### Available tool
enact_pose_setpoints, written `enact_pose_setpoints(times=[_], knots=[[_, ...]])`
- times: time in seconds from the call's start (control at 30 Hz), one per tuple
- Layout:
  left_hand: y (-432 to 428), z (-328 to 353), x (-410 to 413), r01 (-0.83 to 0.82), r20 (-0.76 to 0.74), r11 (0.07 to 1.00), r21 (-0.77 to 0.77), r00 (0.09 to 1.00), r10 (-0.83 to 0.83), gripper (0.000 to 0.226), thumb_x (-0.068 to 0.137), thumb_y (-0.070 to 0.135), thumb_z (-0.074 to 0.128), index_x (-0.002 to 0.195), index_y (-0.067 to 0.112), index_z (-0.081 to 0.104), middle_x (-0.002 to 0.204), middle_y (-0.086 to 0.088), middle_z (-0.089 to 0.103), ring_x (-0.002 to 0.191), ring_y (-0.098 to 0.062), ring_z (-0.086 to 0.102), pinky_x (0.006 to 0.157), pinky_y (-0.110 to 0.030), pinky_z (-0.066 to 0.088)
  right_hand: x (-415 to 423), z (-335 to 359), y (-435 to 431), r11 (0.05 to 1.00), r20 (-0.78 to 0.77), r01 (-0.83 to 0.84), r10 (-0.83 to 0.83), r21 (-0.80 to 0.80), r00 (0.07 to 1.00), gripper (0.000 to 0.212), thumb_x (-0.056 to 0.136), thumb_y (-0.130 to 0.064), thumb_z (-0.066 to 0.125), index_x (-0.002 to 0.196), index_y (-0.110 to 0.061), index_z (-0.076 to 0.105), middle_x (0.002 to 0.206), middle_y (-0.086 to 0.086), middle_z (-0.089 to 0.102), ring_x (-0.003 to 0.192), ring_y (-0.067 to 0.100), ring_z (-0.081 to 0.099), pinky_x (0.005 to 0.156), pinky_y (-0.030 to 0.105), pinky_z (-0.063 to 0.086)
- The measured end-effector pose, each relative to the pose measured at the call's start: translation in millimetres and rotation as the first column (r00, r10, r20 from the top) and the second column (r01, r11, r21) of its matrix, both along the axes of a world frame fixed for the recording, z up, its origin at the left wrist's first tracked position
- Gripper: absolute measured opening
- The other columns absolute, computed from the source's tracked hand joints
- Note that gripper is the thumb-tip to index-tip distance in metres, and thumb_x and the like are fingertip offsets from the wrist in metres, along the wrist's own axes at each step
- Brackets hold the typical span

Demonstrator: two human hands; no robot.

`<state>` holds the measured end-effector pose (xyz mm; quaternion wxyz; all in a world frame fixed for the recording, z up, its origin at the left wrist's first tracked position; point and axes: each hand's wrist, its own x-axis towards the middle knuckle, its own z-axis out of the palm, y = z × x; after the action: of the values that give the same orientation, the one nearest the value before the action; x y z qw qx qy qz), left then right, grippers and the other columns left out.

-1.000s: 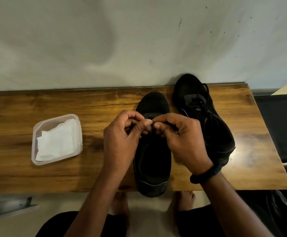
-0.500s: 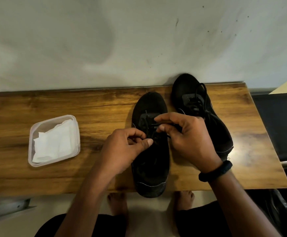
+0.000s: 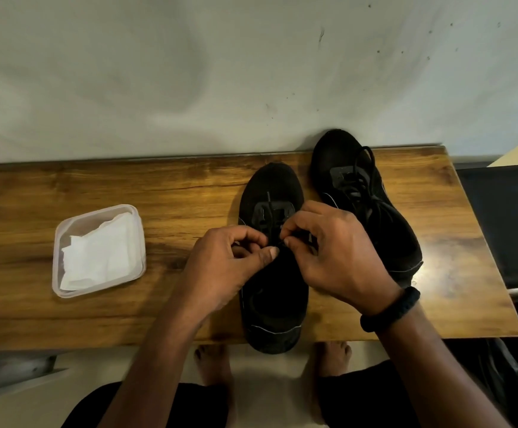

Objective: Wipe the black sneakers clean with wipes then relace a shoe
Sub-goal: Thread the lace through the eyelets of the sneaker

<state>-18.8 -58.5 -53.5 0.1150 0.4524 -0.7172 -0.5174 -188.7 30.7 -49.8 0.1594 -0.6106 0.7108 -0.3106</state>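
Pinching lace [image 3: 269,202] over midfoot: left hand [image 3: 227,267], right hand [image 3: 335,257], fingers curled on it. Shoe [image 3: 270,180] on bench [image 3: 159,186], directly beneath hands, long axis running away from person, toe far; hands equally near.

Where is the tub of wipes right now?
In the head view the tub sits on the left of the table, apart from the left hand and the near shoe to its right.
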Motion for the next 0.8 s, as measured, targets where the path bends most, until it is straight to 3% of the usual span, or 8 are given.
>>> enact_pose_setpoints(times=[0.2,0.37,0.53,0.8], knots=[[1.3,5.2,-1.8,0.056,0.019,0.985,-0.161,0.998,-0.053,0.015,0.085,0.028,0.080,0.098,0.021,0.075,0.086,0.006,0.067,0.068,0.002,0.059,0.057,-0.008,0.046,8.7,5.5,-0.5,0.999,-0.106,0.031,-0.030,0.011,0.994,0.007,0.087,-0.021,0.064,0.092,-0.020,0.068,0.093,-0.010,0.059,0.074,0.011,0.059,0.057,0.034,0.056],[1.4,7.5,-2.0,0.084,0.025,0.965,-0.249,0.996,-0.080,0.016,0.085,0.025,0.080,0.099,0.018,0.075,0.090,0.007,0.066,0.083,-0.004,0.062,0.067,-0.008,0.049,12.3,5.0,-2.3,0.998,-0.127,0.047,-0.041,0.043,0.991,0.009,0.090,-0.024,0.060,0.095,-0.023,0.067,0.095,-0.011,0.056,0.074,0.011,0.058,0.058,0.032,0.056],[2.8,8.9,-3.4,0.094,0.003,0.959,-0.266,0.995,-0.097,0.015,0.084,0.020,0.080,0.099,0.017,0.076,0.090,0.009,0.065,0.087,0.000,0.060,0.070,-0.007,0.048,8.7,2.9,-2.7,0.999,-0.156,0.002,0.004,0.040,0.988,0.021,0.090,-0.027,0.048,0.096,-0.024,0.068,0.098,-0.010,0.053,0.073,0.010,0.054,0.055,0.030,0.053],[2.5,3.5,-6.1,0.072,-0.015,0.945,-0.319,0.997,-0.081,0.013,0.083,0.016,0.080,0.096,0.016,0.077,0.087,0.014,0.064,0.091,0.005,0.059,0.073,-0.005,0.046,9.0,-0.1,-2.8,0.998,-0.178,-0.009,0.019,0.059,0.984,0.022,0.093,-0.028,0.047,0.099,-0.024,0.068,0.101,-0.008,0.052,0.075,0.007,0.052,0.055,0.025,0.050]])
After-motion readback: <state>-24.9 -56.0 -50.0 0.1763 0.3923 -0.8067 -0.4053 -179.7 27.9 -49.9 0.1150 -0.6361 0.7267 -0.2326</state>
